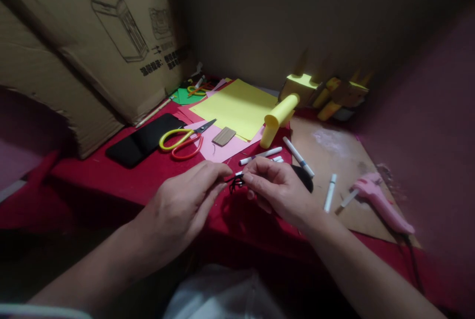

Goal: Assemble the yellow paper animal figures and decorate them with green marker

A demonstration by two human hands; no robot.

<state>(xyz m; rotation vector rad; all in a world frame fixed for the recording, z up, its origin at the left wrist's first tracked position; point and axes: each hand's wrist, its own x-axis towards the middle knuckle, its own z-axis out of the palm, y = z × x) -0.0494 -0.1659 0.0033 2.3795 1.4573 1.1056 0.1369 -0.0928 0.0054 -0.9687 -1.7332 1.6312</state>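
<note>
A thin, black, string-like tangle (236, 184) is stretched between my two hands above the red cloth; its exact kind is too small to tell. My left hand (189, 203) pinches one end between thumb and fingers. On the other side my right hand (276, 185) grips it with thumb and forefinger, the other fingers curled. Just behind the fingers lie white markers (261, 156). A black rounded object (303, 178) is partly hidden behind my right hand. Scissors (181, 141) with one yellow and one red handle rest beyond my left hand, near a small cardboard piece (224, 136).
A black phone (145, 140) lies left. Yellow paper (235, 106) tops pink sheets at the back. Yellow paper-tube and cardboard figures (282, 111) stand behind. A pink glue gun (384, 203) rests on a cardboard sheet (334, 160) at right. A large cardboard box (104, 52) stands at left.
</note>
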